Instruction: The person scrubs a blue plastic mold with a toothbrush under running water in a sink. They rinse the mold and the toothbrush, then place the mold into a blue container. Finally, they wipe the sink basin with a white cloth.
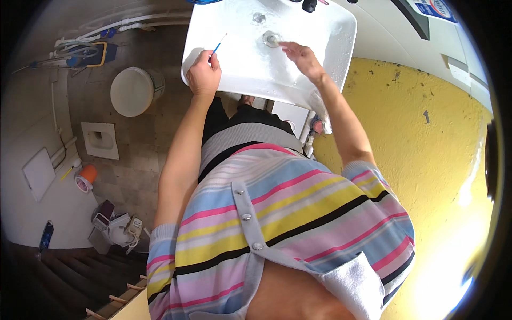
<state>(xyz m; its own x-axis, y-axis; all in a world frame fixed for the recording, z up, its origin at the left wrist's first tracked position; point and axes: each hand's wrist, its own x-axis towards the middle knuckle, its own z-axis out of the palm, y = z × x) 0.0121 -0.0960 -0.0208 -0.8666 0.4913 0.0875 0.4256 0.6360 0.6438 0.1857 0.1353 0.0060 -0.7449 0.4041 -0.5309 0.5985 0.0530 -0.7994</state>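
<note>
My left hand is closed round a thin blue-handled paintbrush at the left side of a white sink. The brush's narrow tip points up and away, over the basin. My right hand hangs over the right half of the sink with its fingers stretched out toward the metal drain. Something pale and blurred shows by the fingertips; whether it is water or an object I cannot tell. A second round metal fitting lies farther back in the wet basin.
A white bucket stands on the tiled floor left of the sink, near a squat toilet. A yellow surface spreads on the right. Dark small items sit at the sink's back edge. Hoses and pipes run along the left wall.
</note>
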